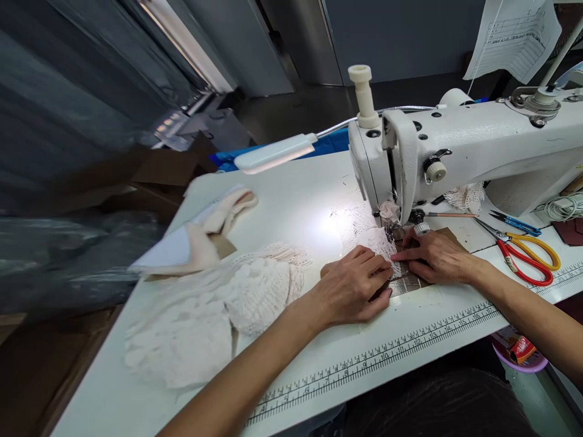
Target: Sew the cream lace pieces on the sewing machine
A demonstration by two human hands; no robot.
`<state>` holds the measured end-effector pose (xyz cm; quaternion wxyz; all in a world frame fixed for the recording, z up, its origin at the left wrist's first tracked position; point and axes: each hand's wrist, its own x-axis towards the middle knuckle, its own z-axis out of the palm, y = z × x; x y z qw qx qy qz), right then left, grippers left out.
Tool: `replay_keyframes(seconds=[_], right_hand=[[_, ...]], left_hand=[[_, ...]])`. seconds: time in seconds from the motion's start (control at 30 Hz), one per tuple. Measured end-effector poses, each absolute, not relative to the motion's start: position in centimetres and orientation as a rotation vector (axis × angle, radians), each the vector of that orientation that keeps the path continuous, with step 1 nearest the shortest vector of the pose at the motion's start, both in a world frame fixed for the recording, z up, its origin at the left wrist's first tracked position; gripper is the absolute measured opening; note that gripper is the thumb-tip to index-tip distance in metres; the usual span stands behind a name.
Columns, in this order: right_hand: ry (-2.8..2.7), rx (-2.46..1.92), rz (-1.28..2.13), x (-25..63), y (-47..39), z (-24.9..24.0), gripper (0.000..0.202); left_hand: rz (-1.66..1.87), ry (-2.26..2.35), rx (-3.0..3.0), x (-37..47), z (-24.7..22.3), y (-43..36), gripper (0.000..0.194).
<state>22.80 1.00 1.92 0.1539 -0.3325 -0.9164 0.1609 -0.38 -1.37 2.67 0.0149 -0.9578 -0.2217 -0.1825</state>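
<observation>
White lace fabric [381, 241] lies under the needle area of a white sewing machine [460, 136]. My left hand [355, 282] rests on its near left edge, fingers curled down and closed on the lace; the fingertips are partly hidden. Close to the presser foot [395, 232], my right hand [432, 258] has its fingers apart, one fingertip touching the lace's right edge. A brown patterned piece [407, 284] shows beneath both hands. A small gathered pale pink piece [388, 210] sits against the machine head, just above the lace.
Crumpled white lace garments [195, 328] cover the table's left side, with a cream piece [200, 243] behind. Red-and-yellow scissors [523, 252] and blue thread snips [514, 222] lie right of my right hand. A lamp [276, 152] overhangs the table; a printed ruler [364, 370] follows its front edge.
</observation>
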Motion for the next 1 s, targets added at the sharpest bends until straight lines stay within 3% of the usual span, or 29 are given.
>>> replay_keyframes(seconds=[0.6,1.0], right_hand=[[-2.734,-1.134,0.193,21.7,1.1,1.5,0.039],[-2.67,-1.042,0.33,22.1,0.7,1.7,0.041]], left_hand=[[-0.596,-0.799,-2.822,-0.4,1.4,-1.5,0.032],[-0.505,-0.854,-2.797,-0.5,1.2,-0.8,0.039]])
